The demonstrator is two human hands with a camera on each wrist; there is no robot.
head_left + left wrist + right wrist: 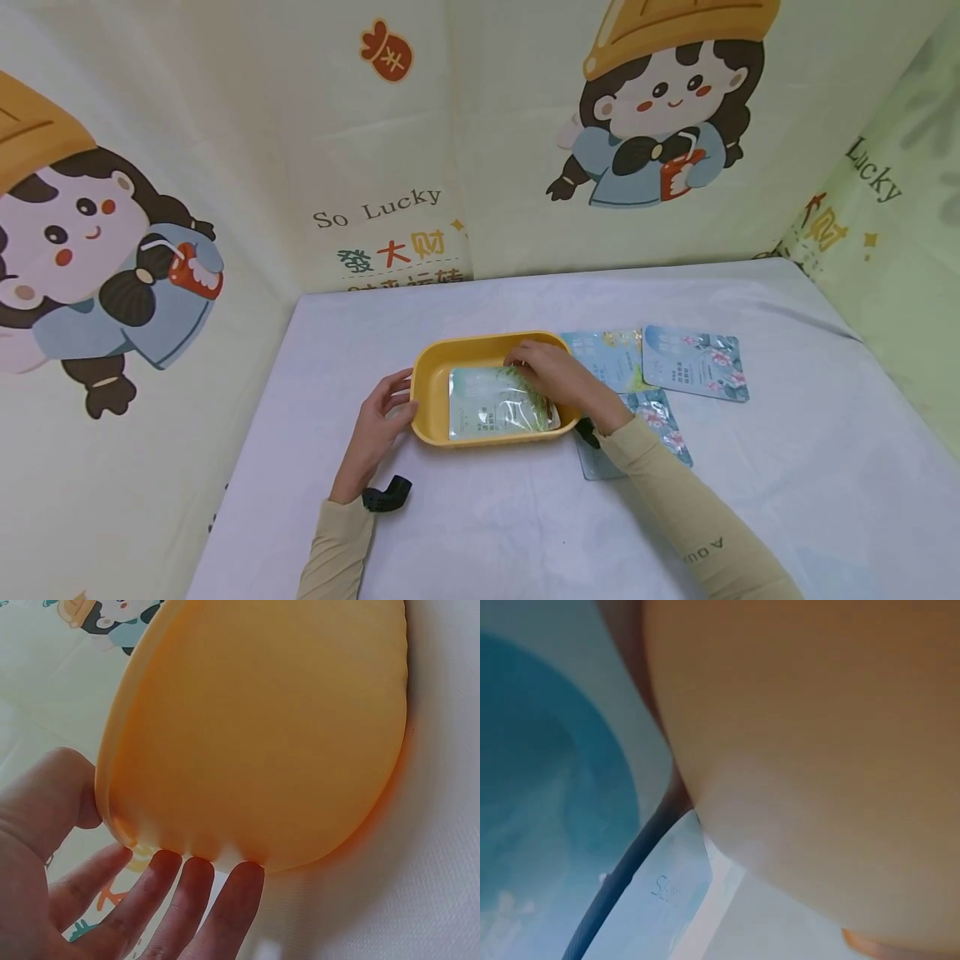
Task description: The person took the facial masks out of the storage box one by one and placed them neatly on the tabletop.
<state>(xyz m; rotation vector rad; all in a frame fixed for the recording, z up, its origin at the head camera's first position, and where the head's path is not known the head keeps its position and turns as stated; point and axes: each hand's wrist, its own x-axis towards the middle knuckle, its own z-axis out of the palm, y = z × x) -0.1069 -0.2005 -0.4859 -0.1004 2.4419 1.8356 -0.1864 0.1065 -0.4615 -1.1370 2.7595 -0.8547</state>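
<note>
A yellow oval plastic tub (431, 350) stands on the white-covered table. In it lies a flat, shiny green foil sachet (483, 408) with a leaf print, of the sheet-mask kind. My left hand (381, 425) touches the tub's left end; its fingers (195, 889) are spread against the outer wall, with the thumb near the rim. My right hand (553, 375) reaches over the tub's right side and its bent fingers pinch the sachet near the upper edge; the thumb is hidden. In the right wrist view the tub's wall (802, 765) covers the hand.
Right of the tub lie a blue-yellow sachet (603, 354), a blue flowered sachet (696, 362) and another blue sachet (660, 421), partly under the right forearm. A cartoon-print cloth (510, 233) hangs behind the table (480, 525).
</note>
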